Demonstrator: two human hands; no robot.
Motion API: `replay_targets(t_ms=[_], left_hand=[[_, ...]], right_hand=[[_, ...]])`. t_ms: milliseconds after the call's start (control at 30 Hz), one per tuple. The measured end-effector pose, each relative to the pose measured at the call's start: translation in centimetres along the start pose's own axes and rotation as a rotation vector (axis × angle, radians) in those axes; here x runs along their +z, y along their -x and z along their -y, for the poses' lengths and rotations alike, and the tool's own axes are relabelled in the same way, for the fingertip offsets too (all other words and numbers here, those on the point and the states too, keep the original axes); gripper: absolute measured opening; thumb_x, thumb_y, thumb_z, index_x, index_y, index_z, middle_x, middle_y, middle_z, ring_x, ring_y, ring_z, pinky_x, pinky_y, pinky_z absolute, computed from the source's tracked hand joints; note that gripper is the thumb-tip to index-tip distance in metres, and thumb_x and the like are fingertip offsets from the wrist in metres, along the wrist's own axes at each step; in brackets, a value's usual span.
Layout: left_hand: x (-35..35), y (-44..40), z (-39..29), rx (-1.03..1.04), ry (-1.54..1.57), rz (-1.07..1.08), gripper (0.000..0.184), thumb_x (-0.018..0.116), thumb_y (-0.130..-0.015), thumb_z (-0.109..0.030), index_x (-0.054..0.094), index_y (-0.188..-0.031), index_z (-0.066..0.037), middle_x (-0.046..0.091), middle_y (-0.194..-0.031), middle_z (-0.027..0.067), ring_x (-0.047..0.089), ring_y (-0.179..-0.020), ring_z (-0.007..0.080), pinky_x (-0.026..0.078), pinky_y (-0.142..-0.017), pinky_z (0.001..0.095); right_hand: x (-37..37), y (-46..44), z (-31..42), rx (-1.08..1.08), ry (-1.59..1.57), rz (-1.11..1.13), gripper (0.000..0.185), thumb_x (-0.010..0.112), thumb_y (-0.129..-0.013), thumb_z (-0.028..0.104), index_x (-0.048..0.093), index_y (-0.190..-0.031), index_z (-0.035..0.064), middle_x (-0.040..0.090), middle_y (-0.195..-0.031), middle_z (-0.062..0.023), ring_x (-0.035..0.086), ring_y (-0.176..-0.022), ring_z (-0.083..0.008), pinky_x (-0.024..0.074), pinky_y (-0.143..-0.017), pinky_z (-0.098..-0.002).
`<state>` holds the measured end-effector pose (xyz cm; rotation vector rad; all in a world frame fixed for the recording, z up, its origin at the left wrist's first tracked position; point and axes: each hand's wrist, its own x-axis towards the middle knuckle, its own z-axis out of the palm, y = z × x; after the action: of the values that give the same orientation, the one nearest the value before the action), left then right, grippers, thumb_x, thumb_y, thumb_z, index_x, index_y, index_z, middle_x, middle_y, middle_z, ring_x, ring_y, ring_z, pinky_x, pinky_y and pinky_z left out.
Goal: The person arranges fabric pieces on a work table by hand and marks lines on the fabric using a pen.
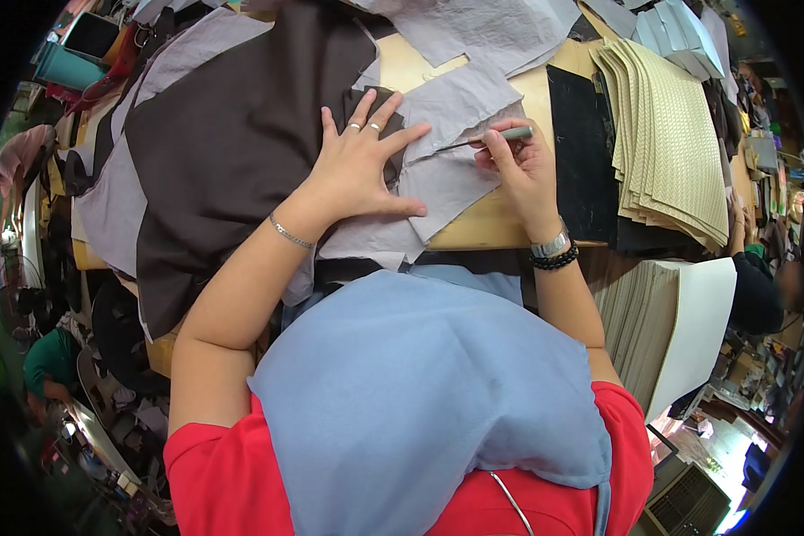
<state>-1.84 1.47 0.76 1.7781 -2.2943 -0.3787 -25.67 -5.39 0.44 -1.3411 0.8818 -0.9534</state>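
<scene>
My left hand (pixel 362 165) lies flat with fingers spread, rings on two of them. Its fingertips rest on a small dark brown folded piece (pixel 390 107) and its thumb on light grey cloth (pixel 451 183). In my right hand (pixel 525 170) is an awl-like tool with a grey-green handle (pixel 516 133), pinched between thumb and fingers. The tool's thin dark shaft (pixel 454 146) points left, low over the grey cloth; whether the tip touches it I cannot tell. A large dark brown sheet (pixel 232 134), leather or fabric, spreads to the left of my left hand.
Under the cloth is a pale wooden table (pixel 478 223). Black material (pixel 581 152) and a stack of cream textured sheets (pixel 674 134) lie at right. Nearer me stands a thick stack of boards (pixel 657 322). More grey cloth (pixel 482 27) covers the far side. A person in green (pixel 52 362) is at far left.
</scene>
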Motion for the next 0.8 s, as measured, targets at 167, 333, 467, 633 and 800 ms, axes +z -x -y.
replay_targets(t_ms=[167,333,467,633,800], left_hand=[[-0.2,0.0,-0.1,0.002,-0.007,0.004,0.103,0.076,-0.056,-0.075,0.046,-0.145,-0.032,0.022,-0.160,0.0117,0.015,-0.148,0.0420,0.013,-0.103,0.0797],[-0.2,-0.1,-0.1,0.003,-0.005,0.009,0.103,0.075,-0.056,-0.075,0.046,-0.145,-0.032,0.022,-0.160,0.0118,0.015,-0.148,0.0423,0.013,-0.103,0.0799],[-0.1,-0.1,0.0,0.006,-0.003,0.017,0.103,0.075,-0.056,-0.075,0.045,-0.146,-0.033,0.021,-0.161,0.0120,0.014,-0.148,0.0425,0.013,-0.103,0.0800],[-0.2,-0.1,-0.1,0.003,-0.014,0.027,0.104,0.074,-0.056,-0.076,0.043,-0.146,-0.034,0.019,-0.161,0.0121,0.013,-0.148,0.0426,0.013,-0.103,0.0803],[-0.3,-0.2,0.0,0.006,0.003,0.029,0.105,0.076,-0.055,-0.075,0.043,-0.146,-0.034,0.020,-0.161,0.0125,0.013,-0.148,0.0425,0.011,-0.104,0.0803]], right_hand=[[-0.3,-0.5,0.1,0.263,-0.147,-0.043,0.019,0.064,-0.097,0.019,0.055,-0.107,0.0063,0.069,-0.094,-0.0078,0.065,-0.073,-0.0093,0.0570,-0.066,-0.0244],[-1.0,-1.3,0.0,0.387,-0.181,0.019,0.022,0.068,-0.095,0.020,0.055,-0.105,0.0064,0.070,-0.094,-0.0095,0.066,-0.073,-0.0104,0.0569,-0.064,-0.0248],[-1.3,-1.9,1.7,0.534,-0.139,0.137,0.021,0.071,-0.092,0.020,0.060,-0.103,0.0052,0.070,-0.092,-0.0091,0.065,-0.073,-0.0103,0.0559,-0.065,-0.0238],[-2.5,-3.1,1.5,0.263,0.422,0.339,0.020,0.071,-0.089,0.018,0.069,-0.100,0.0022,0.069,-0.086,-0.0037,0.062,-0.071,-0.0094,0.0515,-0.064,-0.0232],[-0.9,-2.7,1.6,-0.088,0.706,0.355,0.015,0.071,-0.087,0.016,0.071,-0.091,0.0010,0.067,-0.079,0.0014,0.057,-0.068,-0.0079,0.0470,-0.061,-0.0250]])
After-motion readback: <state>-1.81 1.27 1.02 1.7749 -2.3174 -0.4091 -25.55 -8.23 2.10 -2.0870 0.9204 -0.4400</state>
